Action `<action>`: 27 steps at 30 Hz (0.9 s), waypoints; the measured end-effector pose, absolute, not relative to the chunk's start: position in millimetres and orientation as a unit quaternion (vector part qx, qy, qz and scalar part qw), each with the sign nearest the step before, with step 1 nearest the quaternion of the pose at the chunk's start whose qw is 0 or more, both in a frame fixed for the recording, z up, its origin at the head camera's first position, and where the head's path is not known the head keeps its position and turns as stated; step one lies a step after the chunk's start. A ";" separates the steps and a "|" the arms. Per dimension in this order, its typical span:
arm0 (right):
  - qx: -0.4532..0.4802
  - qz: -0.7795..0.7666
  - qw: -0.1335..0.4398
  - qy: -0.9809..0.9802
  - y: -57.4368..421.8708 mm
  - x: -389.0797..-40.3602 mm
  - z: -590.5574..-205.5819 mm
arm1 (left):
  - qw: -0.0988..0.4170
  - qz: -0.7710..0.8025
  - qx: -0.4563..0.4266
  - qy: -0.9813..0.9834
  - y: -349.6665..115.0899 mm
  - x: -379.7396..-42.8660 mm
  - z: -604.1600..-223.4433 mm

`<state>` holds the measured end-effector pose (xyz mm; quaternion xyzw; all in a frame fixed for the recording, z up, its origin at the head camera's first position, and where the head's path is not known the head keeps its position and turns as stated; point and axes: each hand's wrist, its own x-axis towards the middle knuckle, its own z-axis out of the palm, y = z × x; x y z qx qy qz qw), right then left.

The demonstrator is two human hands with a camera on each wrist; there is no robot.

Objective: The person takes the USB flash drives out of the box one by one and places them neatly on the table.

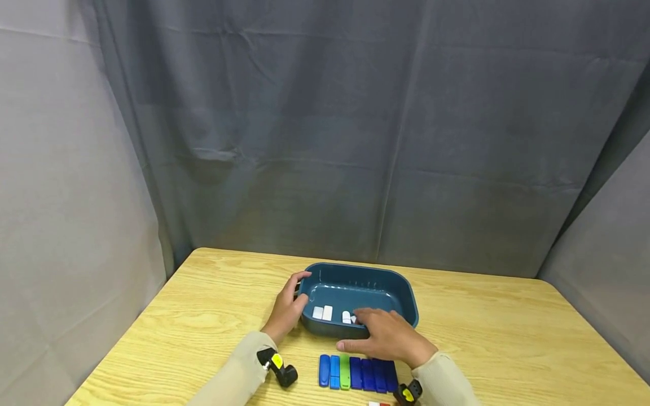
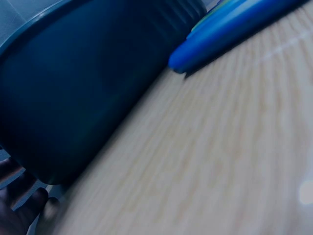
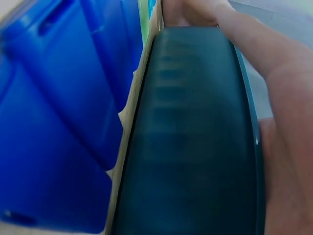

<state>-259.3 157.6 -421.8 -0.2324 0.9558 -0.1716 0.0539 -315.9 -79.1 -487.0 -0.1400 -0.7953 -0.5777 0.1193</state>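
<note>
A dark teal plastic basin (image 1: 355, 277) stands on the table with a few small white blocks (image 1: 327, 313) on its floor. At its left end my left hand (image 1: 286, 310) grips the rim, thumb on the inner side. My right hand (image 1: 391, 335) reaches over the near rim, its fingertips inside by a small white piece (image 1: 354, 320). Its thumb stays outside, apart from the fingers; whether the fingertips touch the piece is hidden. Before the basin lies a row of flat plastic sticks, several dark blue (image 1: 368, 375), one green (image 1: 345, 372) and others lighter blue (image 1: 334, 372).
The wood-grain table (image 1: 487, 332) extends to both sides of the basin. A small red and white item (image 1: 378, 404) is cut off at the bottom edge. Grey curtains (image 1: 325, 129) hang behind the table and at its sides.
</note>
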 end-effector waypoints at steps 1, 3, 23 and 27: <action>-0.234 -0.171 0.054 0.956 157.8 -259.4 -421.9 | 0.120 -0.578 -0.141 -0.794 -79.0 -316.2 -486.9; -0.236 -0.170 0.053 0.955 158.2 -260.0 -422.1 | 0.122 -0.579 -0.143 -0.793 -79.2 -316.8 -486.9; -0.214 -0.172 0.078 0.958 159.7 -260.3 -421.5 | 0.113 -0.586 -0.144 -0.789 -80.2 -315.5 -487.8; -0.200 -0.184 0.093 0.958 160.2 -260.3 -419.9 | 0.106 -0.589 -0.146 -0.787 -78.7 -309.5 -479.5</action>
